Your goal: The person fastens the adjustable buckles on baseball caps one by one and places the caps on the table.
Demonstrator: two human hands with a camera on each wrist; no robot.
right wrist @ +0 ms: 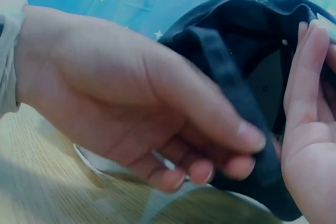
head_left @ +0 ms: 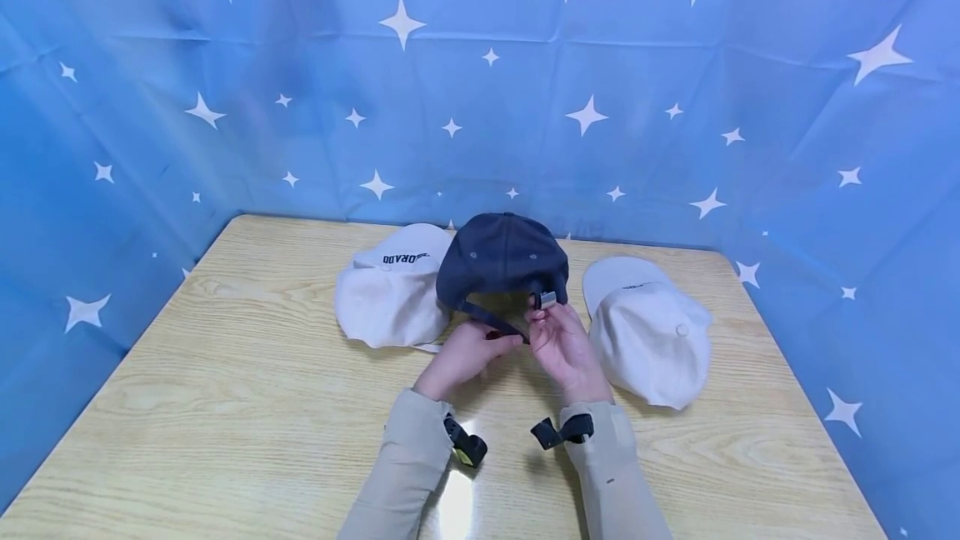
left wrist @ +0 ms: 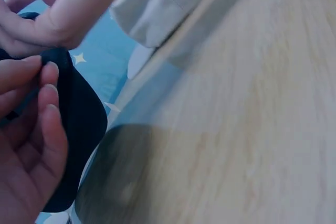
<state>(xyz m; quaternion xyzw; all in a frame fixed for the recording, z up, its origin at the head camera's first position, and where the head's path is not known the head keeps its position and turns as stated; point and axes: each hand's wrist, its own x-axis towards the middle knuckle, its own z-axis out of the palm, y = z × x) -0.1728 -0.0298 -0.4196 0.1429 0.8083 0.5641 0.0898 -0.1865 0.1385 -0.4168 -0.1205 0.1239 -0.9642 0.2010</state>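
Note:
A navy baseball cap (head_left: 502, 252) is held up with its back opening facing me. My left hand (head_left: 467, 352) pinches the loose back strap (head_left: 491, 319) between thumb and fingers. In the right wrist view, the strap (right wrist: 226, 66) runs down past the left thumb, its end hanging free of the cap's other side. My right hand (head_left: 564, 348) grips the cap's right rear edge at the silver metal buckle (head_left: 548, 300). The left wrist view shows the curled fingers of my left hand (left wrist: 31, 145) close beside the dark cap fabric (left wrist: 84, 119).
A white cap (head_left: 393, 298) with dark lettering lies left of the navy one, partly behind it. Another white cap (head_left: 652, 340) lies to the right, near the right forearm. The wooden table (head_left: 225, 407) ends at a blue star-patterned curtain (head_left: 480, 90).

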